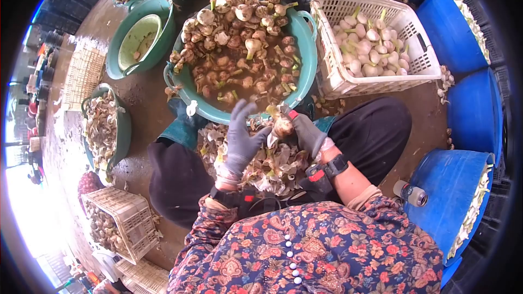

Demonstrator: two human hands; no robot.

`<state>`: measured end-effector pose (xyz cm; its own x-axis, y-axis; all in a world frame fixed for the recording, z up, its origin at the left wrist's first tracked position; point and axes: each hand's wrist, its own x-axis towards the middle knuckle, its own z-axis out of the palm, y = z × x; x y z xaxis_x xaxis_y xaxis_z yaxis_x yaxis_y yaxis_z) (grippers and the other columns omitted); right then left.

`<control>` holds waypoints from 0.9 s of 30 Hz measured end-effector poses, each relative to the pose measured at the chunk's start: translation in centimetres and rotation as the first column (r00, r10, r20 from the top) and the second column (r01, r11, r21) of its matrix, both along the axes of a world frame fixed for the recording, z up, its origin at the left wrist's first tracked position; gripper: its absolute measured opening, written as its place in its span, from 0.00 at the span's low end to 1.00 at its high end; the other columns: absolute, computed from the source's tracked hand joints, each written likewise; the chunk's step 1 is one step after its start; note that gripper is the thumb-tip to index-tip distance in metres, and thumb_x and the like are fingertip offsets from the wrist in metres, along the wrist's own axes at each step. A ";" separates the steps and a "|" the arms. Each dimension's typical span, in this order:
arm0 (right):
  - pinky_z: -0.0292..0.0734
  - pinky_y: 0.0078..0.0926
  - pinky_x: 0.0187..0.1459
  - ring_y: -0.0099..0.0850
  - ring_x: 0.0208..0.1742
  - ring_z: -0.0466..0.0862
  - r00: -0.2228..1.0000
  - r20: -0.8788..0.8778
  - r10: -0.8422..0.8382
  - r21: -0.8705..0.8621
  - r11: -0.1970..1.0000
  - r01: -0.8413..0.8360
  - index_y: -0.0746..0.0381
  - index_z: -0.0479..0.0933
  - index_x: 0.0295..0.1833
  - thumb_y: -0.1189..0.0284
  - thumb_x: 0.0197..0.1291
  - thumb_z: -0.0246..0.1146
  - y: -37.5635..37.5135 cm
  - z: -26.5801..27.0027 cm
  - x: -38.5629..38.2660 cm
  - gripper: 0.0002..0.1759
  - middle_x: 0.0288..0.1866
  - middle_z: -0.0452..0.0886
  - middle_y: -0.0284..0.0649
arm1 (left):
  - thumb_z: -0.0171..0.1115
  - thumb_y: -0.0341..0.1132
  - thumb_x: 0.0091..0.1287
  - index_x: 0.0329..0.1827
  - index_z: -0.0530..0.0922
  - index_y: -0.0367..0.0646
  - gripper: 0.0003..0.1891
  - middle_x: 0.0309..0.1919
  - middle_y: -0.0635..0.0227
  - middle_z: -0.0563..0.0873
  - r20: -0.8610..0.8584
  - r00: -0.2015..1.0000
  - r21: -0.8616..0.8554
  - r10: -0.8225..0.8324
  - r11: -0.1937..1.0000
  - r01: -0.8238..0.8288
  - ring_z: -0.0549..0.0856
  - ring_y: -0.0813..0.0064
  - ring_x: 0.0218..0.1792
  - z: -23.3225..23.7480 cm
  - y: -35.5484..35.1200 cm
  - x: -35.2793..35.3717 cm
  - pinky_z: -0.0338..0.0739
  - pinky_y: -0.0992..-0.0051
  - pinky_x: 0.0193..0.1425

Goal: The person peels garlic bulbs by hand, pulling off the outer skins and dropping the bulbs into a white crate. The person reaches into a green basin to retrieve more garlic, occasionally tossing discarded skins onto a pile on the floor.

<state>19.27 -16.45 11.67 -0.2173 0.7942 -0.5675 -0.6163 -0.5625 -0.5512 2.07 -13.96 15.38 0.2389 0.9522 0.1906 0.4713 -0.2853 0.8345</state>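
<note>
In my gloved right hand [308, 132] is a garlic bulb [283, 126], brownish with its stem end pointing up and left. My gloved left hand [239, 137] is open beside it, fingers stretched out, its thumb near the bulb where a pale flap of skin shows. Beneath both hands a heap of loose garlic skins [272, 171] lies between my legs. Just beyond them stands a green tub [309, 60] of muddy water, with unpeeled garlic bulbs [218, 65] piled and floating in it.
A white crate [340, 79] of peeled garlic stands right of the tub. Blue barrels [444, 185] line the right side, a plastic bottle [411, 193] near one. At left are a green basin [117, 49], a tub of skins [124, 128] and a crate of bulbs [133, 223].
</note>
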 end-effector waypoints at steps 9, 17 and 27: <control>0.72 0.26 0.33 0.30 0.32 0.78 0.707 0.552 0.443 -0.038 0.860 -0.509 0.60 0.70 0.55 0.46 0.66 0.43 0.5 2.5 0.9 0.30 0.35 0.79 0.34 | 0.64 0.30 0.60 0.44 0.82 0.40 0.10 0.35 0.69 0.86 0.155 0.973 -0.502 -0.169 0.835 0.225 0.81 0.86 0.35 -1.2 -0.5 -0.6 0.75 0.81 0.41; 0.67 0.19 0.45 0.21 0.39 0.73 0.929 0.211 0.304 -0.098 0.952 -0.289 0.65 0.74 0.48 0.50 0.65 0.48 0.1 0.0 -1.2 0.27 0.37 0.77 0.35 | 0.61 0.32 0.62 0.36 0.82 0.42 0.05 0.28 0.65 0.85 -0.254 0.961 -0.158 -0.110 0.985 0.071 0.83 0.71 0.31 -2.7 -1.5 -0.2 0.76 0.76 0.37; 0.68 0.23 0.51 0.26 0.51 0.72 0.962 -0.095 0.257 0.339 0.917 -0.211 0.59 0.68 0.62 0.66 0.55 0.62 0.0 2.0 -0.3 0.28 0.48 0.75 0.37 | 0.45 0.33 0.72 0.55 0.71 0.35 0.14 0.43 0.73 0.79 0.643 0.754 -0.585 0.133 0.721 0.371 0.76 0.88 0.37 -5.9 -2.0 -2.7 0.73 0.87 0.36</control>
